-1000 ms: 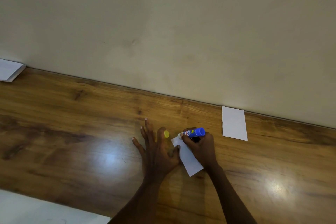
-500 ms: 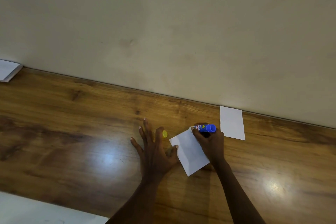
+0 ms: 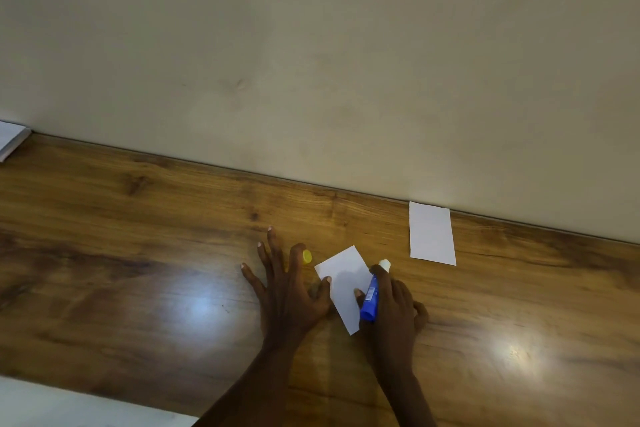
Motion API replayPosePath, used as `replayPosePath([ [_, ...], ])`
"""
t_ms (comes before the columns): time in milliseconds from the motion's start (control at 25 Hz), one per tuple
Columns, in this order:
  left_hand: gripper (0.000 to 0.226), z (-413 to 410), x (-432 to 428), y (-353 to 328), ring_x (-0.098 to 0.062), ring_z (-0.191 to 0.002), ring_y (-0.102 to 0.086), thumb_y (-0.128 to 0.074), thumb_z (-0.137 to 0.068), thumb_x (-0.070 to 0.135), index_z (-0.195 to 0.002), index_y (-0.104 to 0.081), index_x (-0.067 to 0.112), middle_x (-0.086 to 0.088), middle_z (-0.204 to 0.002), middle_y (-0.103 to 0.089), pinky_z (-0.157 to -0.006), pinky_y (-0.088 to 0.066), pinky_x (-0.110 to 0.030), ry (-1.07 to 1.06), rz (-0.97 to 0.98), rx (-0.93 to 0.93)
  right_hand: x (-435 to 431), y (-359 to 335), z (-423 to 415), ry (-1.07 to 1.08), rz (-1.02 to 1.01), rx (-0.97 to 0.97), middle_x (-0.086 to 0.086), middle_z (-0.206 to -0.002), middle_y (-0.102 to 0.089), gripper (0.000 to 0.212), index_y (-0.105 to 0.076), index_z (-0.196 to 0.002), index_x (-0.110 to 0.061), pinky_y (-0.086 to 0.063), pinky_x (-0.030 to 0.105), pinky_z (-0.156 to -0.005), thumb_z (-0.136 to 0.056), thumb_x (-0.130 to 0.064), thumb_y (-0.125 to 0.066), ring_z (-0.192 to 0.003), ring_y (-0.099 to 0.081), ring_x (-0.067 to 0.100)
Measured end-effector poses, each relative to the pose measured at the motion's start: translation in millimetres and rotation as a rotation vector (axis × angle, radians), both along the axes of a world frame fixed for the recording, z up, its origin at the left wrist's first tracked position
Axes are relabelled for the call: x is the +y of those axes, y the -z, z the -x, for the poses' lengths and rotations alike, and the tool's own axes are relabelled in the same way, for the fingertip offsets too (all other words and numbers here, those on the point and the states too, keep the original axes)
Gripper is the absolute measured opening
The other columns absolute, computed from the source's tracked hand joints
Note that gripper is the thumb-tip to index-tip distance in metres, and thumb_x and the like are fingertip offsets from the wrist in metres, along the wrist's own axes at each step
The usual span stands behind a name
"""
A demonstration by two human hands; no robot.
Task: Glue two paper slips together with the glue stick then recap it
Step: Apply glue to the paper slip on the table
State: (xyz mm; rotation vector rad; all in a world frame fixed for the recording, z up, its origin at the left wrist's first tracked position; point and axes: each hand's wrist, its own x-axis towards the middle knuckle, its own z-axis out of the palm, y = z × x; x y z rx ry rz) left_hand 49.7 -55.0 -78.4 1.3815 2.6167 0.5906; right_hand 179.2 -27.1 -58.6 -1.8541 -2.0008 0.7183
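**Glue stick at the slip's right edge**

Your left hand (image 3: pixel 289 291) lies flat, fingers spread, thumb pinning the near paper slip (image 3: pixel 344 286) to the bench (image 3: pixel 138 253). Your right hand (image 3: pixel 393 308) grips the uncapped blue glue stick (image 3: pixel 370 298), white tip past the slip's far right edge. The yellow cap (image 3: pixel 307 256) sits beside your left index finger. A second slip (image 3: pixel 431 233) lies well apart, against the cream wall (image 3: pixel 311 62).

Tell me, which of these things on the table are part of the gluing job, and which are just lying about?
Part of the job:
- glue stick, held in the right hand
- paper slip, pinned by the left hand
- second paper slip by the wall
- yellow cap

Just lying about:
- white paper stack, far left
- white sheet, bottom left
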Motion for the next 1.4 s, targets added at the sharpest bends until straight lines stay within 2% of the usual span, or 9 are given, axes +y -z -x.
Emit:
replayPosePath([
  [200, 0.071, 0, 0, 1, -0.049, -0.134, -0.023, -0.059, -0.062, 0.053, -0.120, -0.051, 0.013, -0.025, -0.148, -0.023, -0.102, -0.004, -0.069, 0.005, -0.006, 0.007, -6, -11, 8, 0.143, 0.045, 0.308, 0.020, -0.117, -0.056, 0.057, -0.044, -0.119, -0.002, -0.044, 0.037, -0.089, -0.071, -0.010, -0.072, -0.097, -0.051, 0.025],
  [400, 0.069, 1, 0, 4, -0.046, -0.137, -0.015, -0.069, -0.066, 0.048, -0.123, -0.047, 0.015, -0.022, -0.151, -0.016, -0.103, 0.001, -0.069, 0.015, 0.023, -0.008, -7, -9, -4, 0.395, 0.010, 0.566, 0.015, -0.099, -0.053, 0.054, -0.042, -0.113, -0.001, -0.046, 0.031, -0.071, -0.068, -0.001, -0.072, -0.080, -0.049, 0.021],
  [560, 0.065, 1, -2, 4, -0.044, -0.139, -0.012, -0.061, -0.070, 0.052, -0.122, -0.045, 0.017, -0.020, -0.153, -0.012, -0.105, 0.001, -0.068, 0.013, 0.007, -0.015, 0, -6, -8, 0.414, -0.144, 0.591, 0.021, -0.098, -0.059, 0.035, -0.049, -0.105, 0.006, -0.046, 0.034, -0.073, -0.073, 0.007, -0.064, -0.079, -0.051, 0.023],
  [760, 0.071, -1, -3, 1, -0.041, -0.140, -0.007, -0.031, -0.075, 0.066, -0.126, -0.044, 0.018, -0.018, -0.154, -0.008, -0.106, 0.005, -0.065, 0.001, -0.032, -0.038, 38, -12, -11, 0.044, -0.262, 0.446, 0.024, -0.084, -0.064, 0.029, -0.054, -0.098, 0.007, -0.042, 0.015, -0.062, -0.071, 0.015, -0.061, -0.068, -0.056, 0.023],
  [920, 0.078, 1, -2, -1, -0.044, -0.139, -0.011, -0.056, -0.065, 0.064, -0.127, -0.043, 0.018, -0.020, -0.153, -0.012, -0.105, 0.006, -0.064, 0.010, -0.004, -0.044, 72, -17, -9, -0.355, -0.088, 0.280, 0.021, -0.097, -0.064, 0.032, -0.052, -0.104, 0.001, -0.041, 0.014, -0.069, -0.075, 0.000, -0.065, -0.078, -0.054, 0.020],
  [1080, 0.078, -1, 0, -3, -0.049, -0.133, -0.025, -0.074, -0.056, 0.052, -0.119, -0.050, 0.013, -0.026, -0.147, -0.025, -0.100, -0.007, -0.072, 0.028, 0.016, 0.001, 73, -14, 4, -0.343, -0.126, 0.141, 0.018, -0.097, -0.064, 0.036, -0.051, -0.109, -0.004, -0.047, 0.038, -0.086, -0.078, -0.014, -0.066, -0.085, -0.058, 0.027],
  [1160, 0.079, 0, 0, -1, -0.048, -0.135, -0.021, -0.073, -0.057, 0.054, -0.121, -0.050, 0.013, -0.025, -0.149, -0.022, -0.102, -0.006, -0.071, 0.022, 0.022, 0.003, 59, -16, 10, -0.215, -0.155, 0.423, 0.011, -0.080, -0.064, 0.028, -0.054, -0.101, -0.004, -0.050, 0.024, -0.070, -0.078, -0.016, -0.063, -0.071, -0.059, 0.014],
  [1280, 0.082, 1, -1, 3, -0.044, -0.140, -0.007, -0.065, -0.063, 0.060, -0.129, -0.039, 0.018, -0.019, -0.154, -0.005, -0.106, 0.002, -0.066, 0.033, 0.053, -0.028, 37, -13, 20, -0.031, 0.089, 0.843, 0.003, -0.063, -0.056, 0.014, -0.056, -0.097, -0.002, -0.042, 0.008, -0.048, -0.087, -0.010, -0.051, -0.051, -0.054, 0.003],
  [1400, 0.084, 1, -2, 4, -0.043, -0.140, -0.004, -0.063, -0.065, 0.062, -0.131, -0.038, 0.017, -0.019, -0.154, -0.002, -0.106, 0.002, -0.065, 0.042, 0.047, -0.034, 25, -8, 27, 0.025, 0.305, 0.856, 0.005, -0.063, -0.053, 0.011, -0.055, -0.091, -0.006, -0.043, 0.006, -0.050, -0.087, 0.000, -0.047, -0.049, -0.056, 0.001],
])
